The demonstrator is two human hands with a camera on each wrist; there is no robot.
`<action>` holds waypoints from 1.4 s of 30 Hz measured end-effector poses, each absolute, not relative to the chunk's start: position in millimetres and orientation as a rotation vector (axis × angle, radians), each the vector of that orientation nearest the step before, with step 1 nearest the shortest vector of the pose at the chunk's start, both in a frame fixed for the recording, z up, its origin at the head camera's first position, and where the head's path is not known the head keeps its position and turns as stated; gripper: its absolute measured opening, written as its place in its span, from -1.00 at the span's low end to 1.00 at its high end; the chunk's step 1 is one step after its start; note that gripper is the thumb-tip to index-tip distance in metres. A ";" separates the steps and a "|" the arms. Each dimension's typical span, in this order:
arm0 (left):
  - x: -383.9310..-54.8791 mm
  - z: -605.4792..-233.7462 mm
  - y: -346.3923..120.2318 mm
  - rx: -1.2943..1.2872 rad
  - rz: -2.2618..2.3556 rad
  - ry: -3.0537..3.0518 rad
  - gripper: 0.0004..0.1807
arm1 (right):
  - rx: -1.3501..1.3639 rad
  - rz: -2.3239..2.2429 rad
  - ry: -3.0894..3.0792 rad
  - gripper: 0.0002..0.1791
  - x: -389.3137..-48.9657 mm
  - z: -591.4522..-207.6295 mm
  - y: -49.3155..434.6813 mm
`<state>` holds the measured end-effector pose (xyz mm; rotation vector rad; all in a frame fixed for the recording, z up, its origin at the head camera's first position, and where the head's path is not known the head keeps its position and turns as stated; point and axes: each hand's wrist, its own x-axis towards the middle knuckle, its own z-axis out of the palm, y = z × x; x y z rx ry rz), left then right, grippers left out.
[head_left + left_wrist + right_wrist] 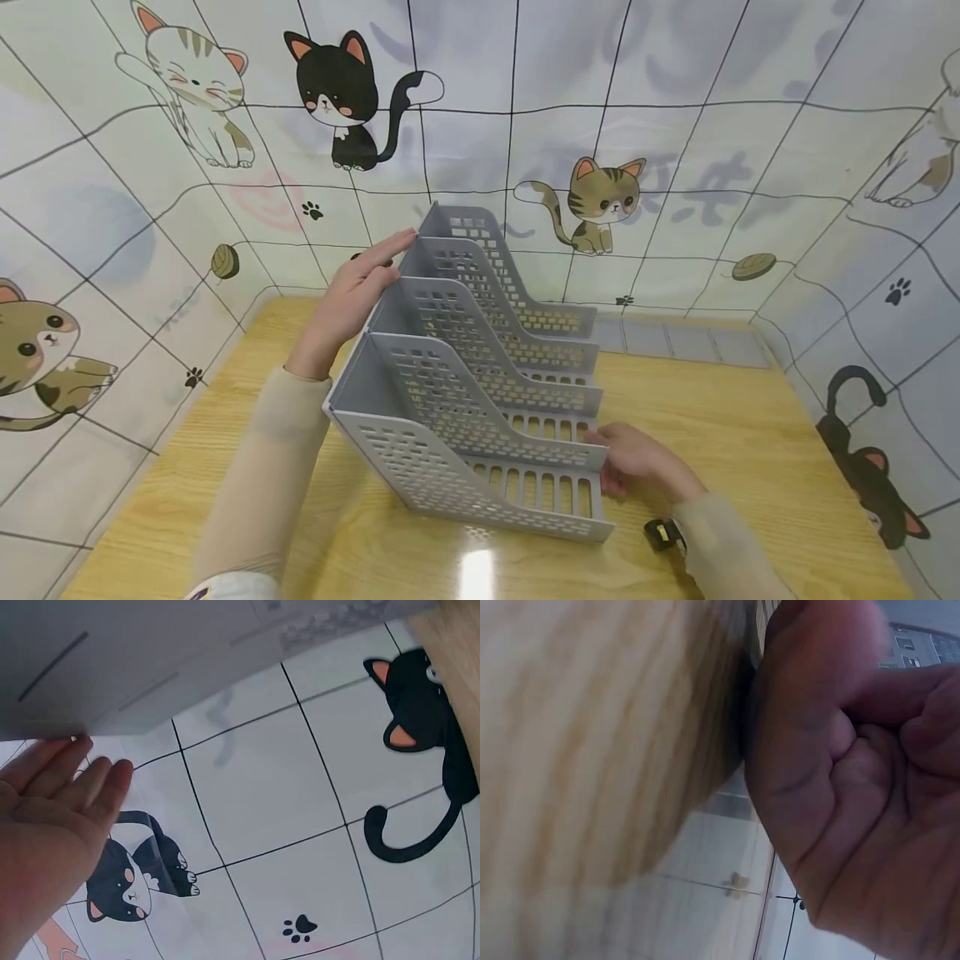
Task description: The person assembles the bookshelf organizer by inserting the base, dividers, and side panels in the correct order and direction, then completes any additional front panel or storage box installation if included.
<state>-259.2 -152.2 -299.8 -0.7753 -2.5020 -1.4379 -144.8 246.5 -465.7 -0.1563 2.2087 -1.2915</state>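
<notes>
A grey plastic file rack (375, 379) with several upright compartments and perforated dividers stands in the middle of the table in the head view. My left hand (351, 296) rests along its tall back edge, fingers mostly straight and fingertips touching the plastic. In the left wrist view the fingertips (120, 776) of that hand lie close to the rack's grey wall (150, 664). At the low front, my right hand (637, 458) grips the front edge by a divider's end, its thumb over the lip. The right wrist view shows this hand's fingers (802, 735) curled, near the table surface.
The rack stands on a light wooden table (705, 408). A flat grey slatted piece (675, 340) lies at the back right, by the wall. Cat-patterned sheeting (480, 142) encloses the table at the back and sides. A small black device (662, 533) sits at the right wrist.
</notes>
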 end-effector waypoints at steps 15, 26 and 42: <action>-260.2 -276.8 -142.9 -0.779 -0.975 -2.641 -0.39 | -0.181 -1.171 2.227 -0.46 -155.7 -469.9 250.1; -257.7 -277.0 -139.7 -0.781 -0.984 -2.725 -0.38 | -0.221 -1.049 2.244 -0.54 -166.8 -465.1 260.6; -247.5 -300.5 -138.0 -0.838 -1.515 -2.522 -0.46 | -0.210 -0.702 2.972 -0.45 -229.3 -466.2 332.9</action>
